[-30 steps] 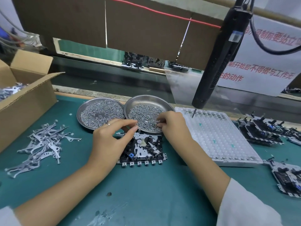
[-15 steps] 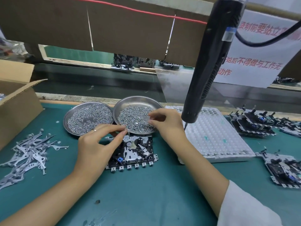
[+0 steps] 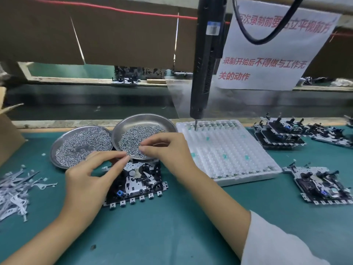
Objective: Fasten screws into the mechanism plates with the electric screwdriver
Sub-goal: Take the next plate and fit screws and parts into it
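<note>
The mechanism plate (image 3: 139, 182) is black with shiny metal bits. Left hand (image 3: 89, 180) and right hand (image 3: 168, 150) pinch over tiny silver screws (image 3: 137, 138); what they hold is unclear.

The teal-green matted table (image 3: 172, 226) carried two silver round metal dishes (image 3: 145, 119) heaped with grey-silver screws (image 3: 133, 136), a black-and-silver mechanism plate (image 3: 139, 180) with one blue square part, and a translucent white dimpled plastic tray (image 3: 229, 153) flecked green. The hanging black electric screwdriver (image 3: 206, 60) fronted a white paper sign (image 3: 271, 54) lettered red.
</note>
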Available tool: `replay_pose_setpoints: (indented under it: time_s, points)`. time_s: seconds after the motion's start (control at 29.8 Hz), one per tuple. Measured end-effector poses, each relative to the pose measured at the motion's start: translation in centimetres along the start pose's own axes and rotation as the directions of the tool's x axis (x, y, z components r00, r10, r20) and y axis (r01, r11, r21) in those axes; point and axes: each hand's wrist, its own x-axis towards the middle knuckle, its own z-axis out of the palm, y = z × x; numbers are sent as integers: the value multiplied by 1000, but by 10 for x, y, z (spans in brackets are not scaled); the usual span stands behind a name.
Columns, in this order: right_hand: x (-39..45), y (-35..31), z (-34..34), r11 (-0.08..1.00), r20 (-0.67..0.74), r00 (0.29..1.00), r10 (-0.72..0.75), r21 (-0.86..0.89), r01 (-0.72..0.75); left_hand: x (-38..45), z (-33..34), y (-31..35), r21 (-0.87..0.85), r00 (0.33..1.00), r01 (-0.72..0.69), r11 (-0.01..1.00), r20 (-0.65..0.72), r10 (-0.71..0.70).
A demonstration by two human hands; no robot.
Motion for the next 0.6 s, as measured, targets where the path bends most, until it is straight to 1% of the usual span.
replay_pose_setpoints:
  time_s: [0.1, 0.17, 0.23, 0.34, 0.44, 0.6]
  points:
    - [-13, -6, 3, 969, 133, 991, 10, 244, -43, -1, 3, 1, -74, 999, 27, 997, -15, -28]
    - [-19, -9, 2, 939, 177, 984, 26, 334, -85, -3, 7, 1, -88, 1000, -9, 996, 10, 10]
    - [-24, -9, 2, 924, 191, 980, 53, 363, -121, -5, 8, 2, -82, 996, -56, 995, 61, 61]
    - [-29, -7, 3, 909, 231, 970, 78, 383, -164, -5, 6, -1, -84, 991, -90, 992, 86, 98]
    - [-32, -5, 4, 902, 257, 963, 78, 394, -178, -6, 5, -2, -107, 991, -86, 991, 96, 97]
    - [-30, -5, 1, 911, 260, 964, 61, 380, -160, -6, 7, -2, -122, 990, -72, 990, 110, 86]
